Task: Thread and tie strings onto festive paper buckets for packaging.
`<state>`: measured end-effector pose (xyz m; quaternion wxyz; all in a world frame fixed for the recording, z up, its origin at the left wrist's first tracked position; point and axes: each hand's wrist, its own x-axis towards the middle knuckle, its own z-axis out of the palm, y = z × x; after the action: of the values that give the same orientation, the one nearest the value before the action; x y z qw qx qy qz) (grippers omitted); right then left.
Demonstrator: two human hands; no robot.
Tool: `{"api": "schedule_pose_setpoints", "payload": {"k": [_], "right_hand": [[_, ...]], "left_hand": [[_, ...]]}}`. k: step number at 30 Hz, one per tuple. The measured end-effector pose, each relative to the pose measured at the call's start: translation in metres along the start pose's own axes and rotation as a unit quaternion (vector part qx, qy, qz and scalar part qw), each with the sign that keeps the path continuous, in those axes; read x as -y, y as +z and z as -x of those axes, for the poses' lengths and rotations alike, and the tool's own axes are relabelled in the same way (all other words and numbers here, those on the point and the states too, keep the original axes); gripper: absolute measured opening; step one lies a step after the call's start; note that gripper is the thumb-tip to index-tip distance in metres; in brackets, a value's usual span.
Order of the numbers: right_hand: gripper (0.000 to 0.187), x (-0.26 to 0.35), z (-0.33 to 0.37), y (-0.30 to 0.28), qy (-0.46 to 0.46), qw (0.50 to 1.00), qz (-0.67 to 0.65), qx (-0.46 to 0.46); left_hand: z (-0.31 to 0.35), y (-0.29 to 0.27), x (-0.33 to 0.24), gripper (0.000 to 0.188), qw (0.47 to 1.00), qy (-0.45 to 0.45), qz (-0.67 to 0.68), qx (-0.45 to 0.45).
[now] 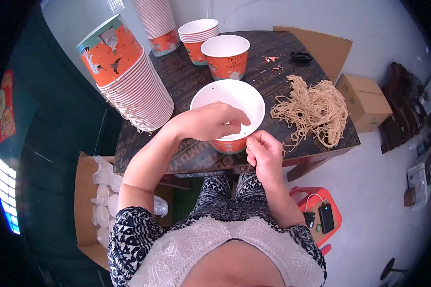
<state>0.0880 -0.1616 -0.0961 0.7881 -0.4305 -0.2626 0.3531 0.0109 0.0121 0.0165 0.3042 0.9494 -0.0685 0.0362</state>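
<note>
Left hand [210, 120] reaching over the near rim of the bucket [227, 103], fingers curled inside against its white wall, gripping it. Right hand [265, 155] at five o'clock of the bucket, just outside its orange wall, fingertips pinched narrow on a thin string [250, 168]. Bucket at the table's [187, 76] near edge, upright. String pile [313, 109] at three o'clock, near but apart. Second bucket [226, 56] at twelve o'clock. Tilted bucket stack [127, 79] at nine o'clock.
</note>
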Motion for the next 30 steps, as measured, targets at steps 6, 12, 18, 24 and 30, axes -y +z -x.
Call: {"api": "schedule_pose_setpoints", "payload": {"k": [6,12,18,24,30], "right_hand": [[0.015,0.0,-0.001,0.001,-0.012,0.999,0.028,-0.012],[0.015,-0.002,-0.002,0.002,-0.032,0.999,0.04,-0.013],[0.015,-0.003,0.003,-0.008,-0.013,0.993,0.118,0.012],[0.019,0.006,0.005,0.0,-0.049,0.994,0.1,0.016],[0.017,0.002,0.003,-0.001,-0.037,0.994,0.094,0.029]], "left_hand": [[-0.01,0.002,0.005,0.021,0.995,0.023,0.033,0.087],[-0.011,0.006,0.0,0.015,0.997,-0.02,0.021,0.07],[0.001,0.008,-0.002,0.013,0.998,-0.046,0.027,-0.014],[0.008,0.017,-0.005,0.01,0.983,-0.065,0.133,-0.111],[0.002,0.015,-0.013,0.018,0.965,-0.071,0.239,-0.076]]}}
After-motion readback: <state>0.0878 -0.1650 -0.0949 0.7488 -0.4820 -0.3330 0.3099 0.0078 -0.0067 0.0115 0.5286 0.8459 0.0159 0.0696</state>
